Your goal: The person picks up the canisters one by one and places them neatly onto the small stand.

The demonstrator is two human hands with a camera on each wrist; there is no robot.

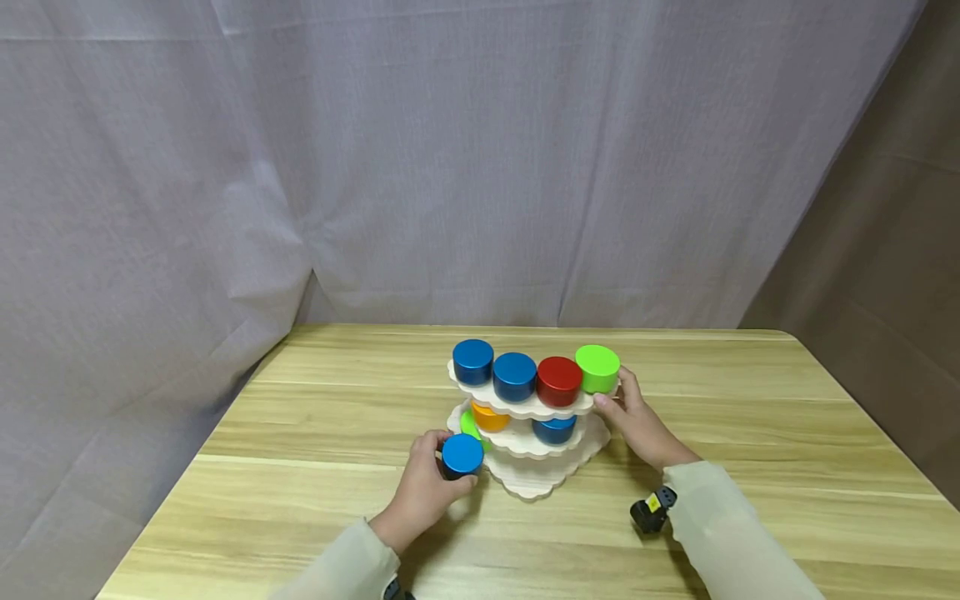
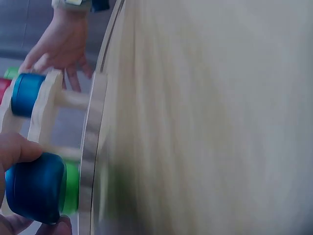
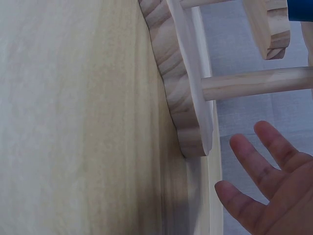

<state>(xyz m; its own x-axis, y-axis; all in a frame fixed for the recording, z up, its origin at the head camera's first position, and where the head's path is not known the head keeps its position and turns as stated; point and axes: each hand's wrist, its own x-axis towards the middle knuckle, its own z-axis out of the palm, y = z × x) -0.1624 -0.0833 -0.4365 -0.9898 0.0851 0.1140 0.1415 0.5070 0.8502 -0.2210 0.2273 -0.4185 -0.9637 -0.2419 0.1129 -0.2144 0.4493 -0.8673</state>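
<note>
A three-tiered pale wooden stand (image 1: 528, 479) with scalloped edges stands on the table. On its top tier sit a dark blue cylinder (image 1: 473, 362), another blue cylinder (image 1: 514, 377), a red cylinder (image 1: 558, 382) and a green cylinder (image 1: 597, 369). My left hand (image 1: 427, 479) grips a blue cylinder (image 2: 36, 188) between thumb and fingers, at the stand's left front. Thumb and forefinger of my right hand (image 1: 637, 421) hold the top tier's right end, beside the green cylinder; its other fingers (image 3: 252, 164) stretch out straight in the right wrist view.
Lower down, an orange cylinder (image 1: 491, 417) and a blue cylinder (image 1: 554, 430) sit on the middle tier, and a light green piece (image 1: 471, 427) shows partly at left. The wooden table (image 1: 300, 417) ends before a grey curtain (image 1: 450, 167).
</note>
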